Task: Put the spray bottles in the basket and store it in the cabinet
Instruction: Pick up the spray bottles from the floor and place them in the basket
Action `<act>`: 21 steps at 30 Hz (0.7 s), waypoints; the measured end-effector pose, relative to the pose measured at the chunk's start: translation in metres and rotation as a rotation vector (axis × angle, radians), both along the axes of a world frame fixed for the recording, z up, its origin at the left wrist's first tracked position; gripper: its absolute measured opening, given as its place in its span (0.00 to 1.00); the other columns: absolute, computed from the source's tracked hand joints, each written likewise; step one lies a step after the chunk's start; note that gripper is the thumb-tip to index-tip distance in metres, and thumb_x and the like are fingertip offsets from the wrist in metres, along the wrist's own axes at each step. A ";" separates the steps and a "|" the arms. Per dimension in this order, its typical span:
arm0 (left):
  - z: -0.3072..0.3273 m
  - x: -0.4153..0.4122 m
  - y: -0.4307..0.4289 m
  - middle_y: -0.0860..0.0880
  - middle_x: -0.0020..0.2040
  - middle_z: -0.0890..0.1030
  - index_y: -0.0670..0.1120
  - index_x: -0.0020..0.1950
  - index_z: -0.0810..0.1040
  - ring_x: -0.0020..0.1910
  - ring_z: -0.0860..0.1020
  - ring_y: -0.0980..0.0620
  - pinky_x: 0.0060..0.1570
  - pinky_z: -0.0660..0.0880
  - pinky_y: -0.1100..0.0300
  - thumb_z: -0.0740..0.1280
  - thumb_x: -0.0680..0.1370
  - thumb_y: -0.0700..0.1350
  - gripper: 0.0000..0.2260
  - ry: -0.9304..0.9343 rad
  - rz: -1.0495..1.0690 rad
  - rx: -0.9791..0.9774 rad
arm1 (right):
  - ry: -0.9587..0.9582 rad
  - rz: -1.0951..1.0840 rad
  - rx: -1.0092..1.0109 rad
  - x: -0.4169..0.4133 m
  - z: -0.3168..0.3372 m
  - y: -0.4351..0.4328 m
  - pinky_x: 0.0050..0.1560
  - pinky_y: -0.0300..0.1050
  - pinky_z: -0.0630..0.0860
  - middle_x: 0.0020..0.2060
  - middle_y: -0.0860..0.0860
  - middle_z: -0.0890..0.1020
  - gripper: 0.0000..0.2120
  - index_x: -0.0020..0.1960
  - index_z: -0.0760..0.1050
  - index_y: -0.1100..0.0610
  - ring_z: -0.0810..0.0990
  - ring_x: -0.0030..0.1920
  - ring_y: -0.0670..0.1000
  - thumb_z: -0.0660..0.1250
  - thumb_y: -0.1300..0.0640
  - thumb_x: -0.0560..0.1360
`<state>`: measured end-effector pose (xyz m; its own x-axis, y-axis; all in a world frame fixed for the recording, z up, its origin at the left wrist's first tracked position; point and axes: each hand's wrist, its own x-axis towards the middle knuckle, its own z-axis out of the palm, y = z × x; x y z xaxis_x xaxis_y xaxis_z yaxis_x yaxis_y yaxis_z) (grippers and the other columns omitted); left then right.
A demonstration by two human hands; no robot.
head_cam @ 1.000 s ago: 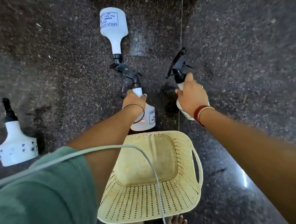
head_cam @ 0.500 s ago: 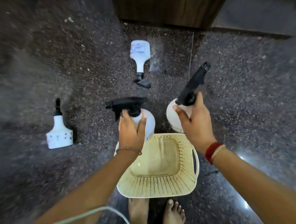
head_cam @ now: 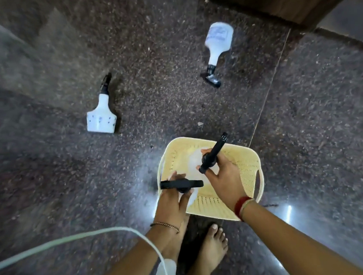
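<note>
A pale yellow perforated basket (head_cam: pixel 247 165) stands on the dark granite floor in front of my feet. My left hand (head_cam: pixel 172 199) grips a white spray bottle by its neck, its black trigger head (head_cam: pixel 181 184) over the basket's left rim. My right hand (head_cam: pixel 223 177) holds a second white spray bottle (head_cam: pixel 194 163) inside the basket, black nozzle pointing up and away. Two more white spray bottles remain on the floor: one (head_cam: pixel 101 116) upright to the left, another (head_cam: pixel 217 43) lying on its side farther back.
A wooden cabinet base (head_cam: pixel 285 1) sits at the top right, beyond the lying bottle. A white cable (head_cam: pixel 80 237) loops across the lower left. My bare feet (head_cam: pixel 213 248) stand just behind the basket. Floor tile joint runs past the basket's right.
Both hands carried their bottles from in front of the basket back and down over it. The view rose and shifted, so the basket sits lower and the cabinet shows more.
</note>
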<state>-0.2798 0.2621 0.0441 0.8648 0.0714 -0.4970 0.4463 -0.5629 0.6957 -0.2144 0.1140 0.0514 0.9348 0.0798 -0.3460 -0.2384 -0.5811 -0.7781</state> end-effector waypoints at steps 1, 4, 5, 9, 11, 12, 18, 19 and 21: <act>-0.006 -0.002 -0.002 0.51 0.61 0.74 0.42 0.67 0.70 0.62 0.74 0.47 0.57 0.66 0.68 0.65 0.77 0.42 0.18 -0.007 0.005 -0.018 | 0.018 -0.006 -0.006 0.000 -0.009 0.002 0.49 0.45 0.73 0.44 0.44 0.78 0.18 0.59 0.72 0.48 0.76 0.49 0.48 0.70 0.58 0.72; -0.020 -0.002 -0.003 0.46 0.62 0.75 0.41 0.66 0.70 0.67 0.70 0.47 0.64 0.64 0.63 0.65 0.77 0.39 0.17 0.016 -0.009 -0.019 | 0.042 -0.037 -0.022 0.004 -0.028 0.004 0.48 0.40 0.72 0.44 0.45 0.80 0.16 0.58 0.74 0.50 0.78 0.49 0.48 0.70 0.60 0.71; -0.024 -0.001 -0.002 0.45 0.63 0.76 0.41 0.65 0.71 0.68 0.70 0.46 0.65 0.65 0.61 0.65 0.77 0.38 0.17 0.007 -0.013 -0.008 | 0.048 -0.046 -0.015 0.007 -0.032 0.004 0.50 0.41 0.73 0.45 0.45 0.81 0.16 0.57 0.74 0.50 0.78 0.49 0.48 0.70 0.60 0.72; -0.036 0.006 0.003 0.43 0.63 0.77 0.42 0.65 0.72 0.68 0.70 0.44 0.60 0.72 0.50 0.65 0.77 0.42 0.17 -0.008 -0.051 0.059 | 0.076 -0.060 -0.007 0.011 -0.040 0.002 0.55 0.51 0.76 0.48 0.47 0.82 0.14 0.57 0.75 0.51 0.80 0.51 0.49 0.70 0.59 0.72; -0.043 0.008 0.006 0.44 0.64 0.77 0.44 0.67 0.70 0.65 0.73 0.43 0.57 0.74 0.50 0.64 0.77 0.45 0.18 0.023 -0.126 0.130 | 0.075 -0.072 0.003 0.010 -0.042 0.001 0.56 0.53 0.76 0.49 0.47 0.82 0.14 0.57 0.75 0.51 0.80 0.51 0.49 0.70 0.59 0.72; -0.047 0.008 0.007 0.45 0.64 0.76 0.46 0.67 0.71 0.65 0.73 0.43 0.56 0.74 0.51 0.64 0.77 0.45 0.18 0.033 -0.152 0.140 | 0.068 -0.080 0.004 0.009 -0.042 0.001 0.56 0.52 0.76 0.50 0.47 0.82 0.14 0.57 0.75 0.51 0.80 0.51 0.49 0.70 0.59 0.72; -0.064 0.009 0.005 0.48 0.63 0.77 0.51 0.65 0.71 0.58 0.78 0.45 0.50 0.74 0.56 0.62 0.78 0.46 0.16 0.076 -0.268 0.203 | 0.016 -0.064 -0.045 0.010 -0.054 -0.002 0.53 0.34 0.72 0.48 0.38 0.79 0.13 0.56 0.77 0.53 0.78 0.48 0.43 0.71 0.56 0.72; -0.066 0.010 0.004 0.48 0.59 0.79 0.51 0.64 0.71 0.53 0.79 0.44 0.44 0.73 0.57 0.62 0.78 0.46 0.15 0.061 -0.273 0.215 | 0.010 -0.054 -0.056 0.010 -0.057 -0.002 0.52 0.29 0.70 0.48 0.38 0.79 0.13 0.56 0.77 0.53 0.78 0.47 0.43 0.71 0.56 0.72; -0.068 0.012 0.004 0.47 0.56 0.80 0.50 0.62 0.72 0.50 0.80 0.43 0.42 0.71 0.58 0.63 0.77 0.44 0.14 0.046 -0.270 0.202 | 0.022 -0.040 -0.060 0.010 -0.063 -0.002 0.51 0.31 0.71 0.48 0.38 0.79 0.14 0.57 0.77 0.53 0.78 0.47 0.44 0.71 0.58 0.72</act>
<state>-0.2682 0.2657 -0.0243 0.8429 -0.0557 -0.5352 0.2908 -0.7897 0.5402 -0.2042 0.1123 -0.0113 0.9288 0.0212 -0.3699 -0.2792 -0.6163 -0.7363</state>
